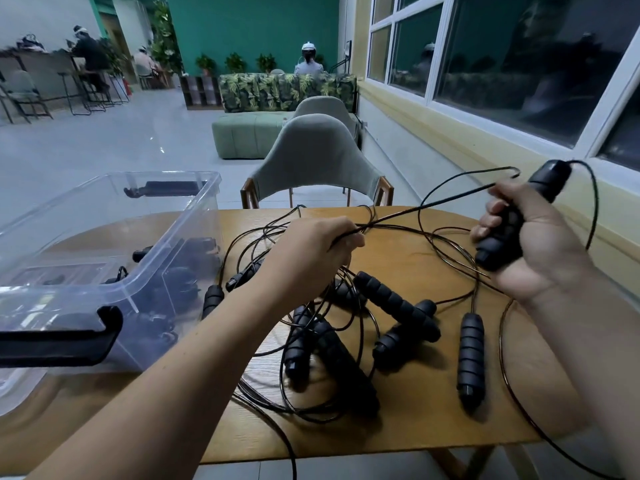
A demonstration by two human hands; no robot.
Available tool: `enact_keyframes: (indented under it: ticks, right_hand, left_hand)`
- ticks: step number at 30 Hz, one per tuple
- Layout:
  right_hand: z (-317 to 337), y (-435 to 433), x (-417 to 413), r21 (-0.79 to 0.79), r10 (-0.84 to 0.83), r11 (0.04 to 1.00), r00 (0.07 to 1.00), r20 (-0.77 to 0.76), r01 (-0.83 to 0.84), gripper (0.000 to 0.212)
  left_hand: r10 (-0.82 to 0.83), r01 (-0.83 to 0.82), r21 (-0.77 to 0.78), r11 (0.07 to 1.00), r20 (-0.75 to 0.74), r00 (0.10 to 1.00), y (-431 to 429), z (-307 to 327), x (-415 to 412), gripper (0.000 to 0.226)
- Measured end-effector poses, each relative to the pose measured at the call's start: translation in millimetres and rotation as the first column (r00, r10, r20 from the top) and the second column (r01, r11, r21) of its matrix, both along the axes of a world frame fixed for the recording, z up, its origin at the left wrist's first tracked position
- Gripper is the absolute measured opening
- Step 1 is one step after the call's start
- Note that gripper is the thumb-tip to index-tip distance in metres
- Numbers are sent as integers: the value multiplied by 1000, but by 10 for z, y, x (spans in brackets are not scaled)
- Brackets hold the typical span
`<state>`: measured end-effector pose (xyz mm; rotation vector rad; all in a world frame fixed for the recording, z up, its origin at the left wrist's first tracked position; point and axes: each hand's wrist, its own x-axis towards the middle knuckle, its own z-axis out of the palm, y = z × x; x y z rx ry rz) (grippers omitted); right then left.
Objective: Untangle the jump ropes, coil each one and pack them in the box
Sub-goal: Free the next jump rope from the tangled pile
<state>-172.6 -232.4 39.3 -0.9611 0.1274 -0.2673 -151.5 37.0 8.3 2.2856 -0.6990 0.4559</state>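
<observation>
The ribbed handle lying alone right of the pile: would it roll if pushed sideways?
Probably a little: the ribbed handle is cylindrical and lies flat on the table. Its ridged, foam-like grip likely resists sliding. The thin cord leaving its far end curves loosely, so it would probably trail floppily and barely restrain it.

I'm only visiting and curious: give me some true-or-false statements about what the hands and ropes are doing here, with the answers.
1. The right hand grips a black handle. True.
2. The left hand lies flat on the table. False: it is raised and grips a thin cord.
3. The clear box stands on the table's left side. True.
4. Every rope is packed away. False: a tangle of ropes lies loose on the table.
</observation>
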Motion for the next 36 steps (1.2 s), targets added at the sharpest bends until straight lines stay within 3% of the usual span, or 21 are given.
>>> enact_keyframes:
  ticks: [9,18,25,29,36]
  right_hand:
    - [-326,500,-82,-227,190,951,977,-99,-208,43]
    - [-470,846,-216,-341,167,924,984,-56,-176,14]
    - [-264,756,-238,-357,133,929,987,87,-94,17]
    - [-73,508,-223,-281,96,958,982,164,-47,22]
    - [8,325,-174,-206,91,977,979,185,-52,29]
  left_hand:
    - [-27,27,49,998,12,1000,-95,-9,-82,18]
    - [-42,34,97,995,85,996,-167,-89,-110,27]
    - [-65,60,76,995,63,996,-156,-92,-72,23]
    - [-68,66,36,997,59,996,-129,-76,-54,20]
    - [-70,75,-49,996,97,993,-183,22,-91,13]
